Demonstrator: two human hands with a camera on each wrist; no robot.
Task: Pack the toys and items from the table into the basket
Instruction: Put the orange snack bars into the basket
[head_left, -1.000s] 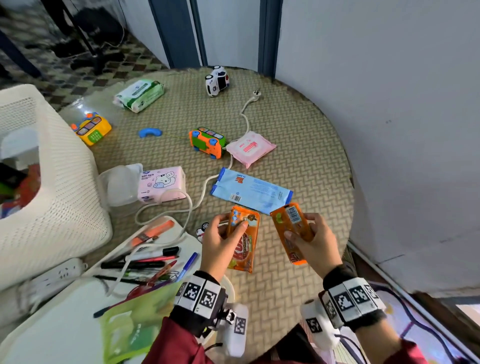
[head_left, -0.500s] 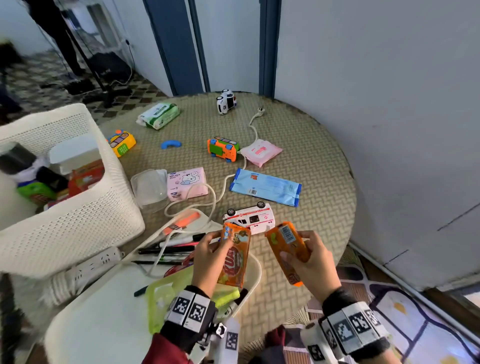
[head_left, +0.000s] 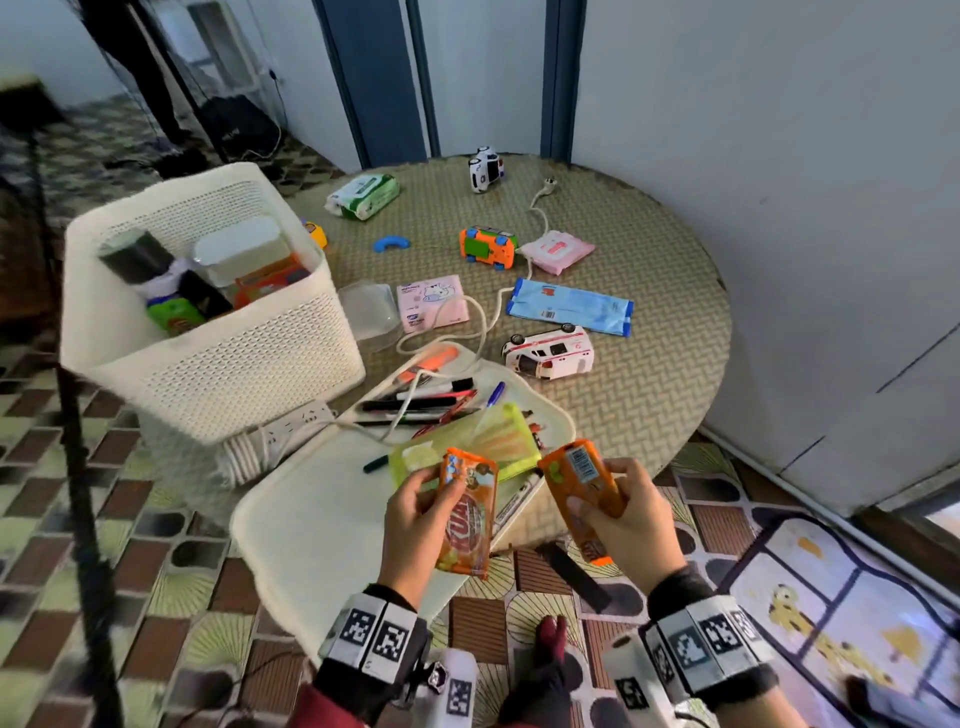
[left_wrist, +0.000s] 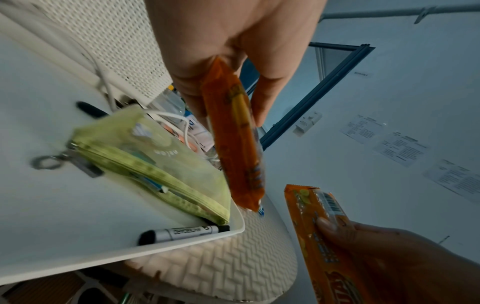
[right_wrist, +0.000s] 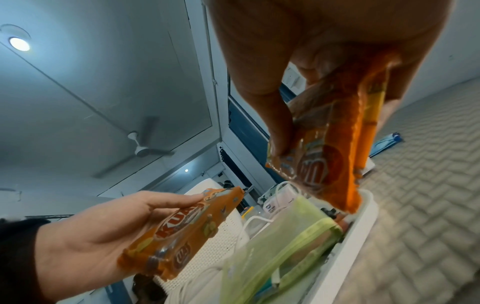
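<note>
while above the tray, each hand — left hand, right hand — fingers curled round one orange packet

Head view: even, soft daylight, moderately bright, shadows faint. Wide-angle distortion bends the door frame and walls at the edges. Motion blur smears the floor tiles well left of the left hand; centre reasonably sharp.

Left wrist view: dim, bluish cast; the green pouch below the left hand is blurred.

Right wrist view: ceiling lamp glares above the left hand; the right hand is close, underexposed and soft.
</note>
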